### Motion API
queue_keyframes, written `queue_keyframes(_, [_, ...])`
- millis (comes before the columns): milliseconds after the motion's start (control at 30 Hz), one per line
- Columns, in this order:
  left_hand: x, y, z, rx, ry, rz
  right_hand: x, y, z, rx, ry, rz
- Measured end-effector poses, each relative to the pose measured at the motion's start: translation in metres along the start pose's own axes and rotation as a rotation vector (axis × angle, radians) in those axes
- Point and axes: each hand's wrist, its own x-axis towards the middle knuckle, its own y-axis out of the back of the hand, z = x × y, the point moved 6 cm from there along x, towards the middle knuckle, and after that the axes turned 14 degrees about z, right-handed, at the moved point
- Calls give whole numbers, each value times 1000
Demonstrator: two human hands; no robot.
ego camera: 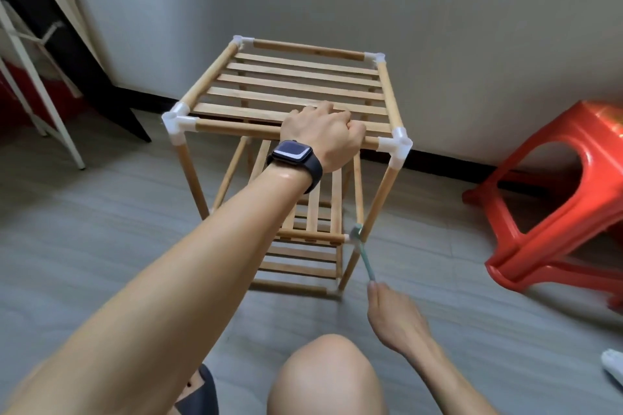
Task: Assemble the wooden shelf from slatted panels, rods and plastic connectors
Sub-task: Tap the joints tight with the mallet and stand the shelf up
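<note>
Wooden shelf (290, 84) stands upright on the floor (101, 229), just beyond the person's knee (323, 374), and looks close to finished. Its top panel (296, 77) is framed by rods, with white connectors (177, 120) at all four upper corners and uprights running down from them. Below, a middle panel (313, 212) and a bottom panel (300, 263) are both in place, so three tiers show.

The left hand (323, 135) steadies the frame from above, its fingers (355, 130) curled tight round the front top rod (236, 127), near the right corner. The right hand (394, 317) is low, beside the near right upright, with its fingers wrapped round the end of a small hammer (365, 259). The hammer's head is at the joint where the middle tier meets that upright. That spot is blurred, so I cannot tell whether head and joint touch.

I judge the building done and the seating left: tapping joints home so the rods sit fully in their sockets. The far lower joints are hidden behind the panels. A red stool (556, 195) stands well to the right. A white object at the right edge is too cropped to identify.
</note>
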Motion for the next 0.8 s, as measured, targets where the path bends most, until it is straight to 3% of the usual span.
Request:
queue_keyframes(33, [0,-1,1,2,-6,5,0,-3,1,18,0,0])
queue_keyframes(133, [3,-1,1,0,-12,30,2,16,-11,293,73,243])
queue_keyframes(233, [2,-1,2,4,-8,41,3,7,-1,48,-8,51])
queue_keyframes(367, [3,0,-1,-4,17,50,0,18,-4,278,50,251])
queue_keyframes(467, [2,1,2,-10,-3,40,3,-8,10,9,-37,-56])
queue_keyframes(500, [2,1,2,-8,-26,38,2,-9,13,17,-30,-82])
queue_keyframes(567, [7,3,-6,-17,-68,32,3,5,12,142,-29,-20])
queue_keyframes(700, [15,5,-39,-39,-213,-72,-2,20,29,124,-6,16])
queue_keyframes(800, [16,19,-79,11,-210,-111,-3,26,42,131,-40,42])
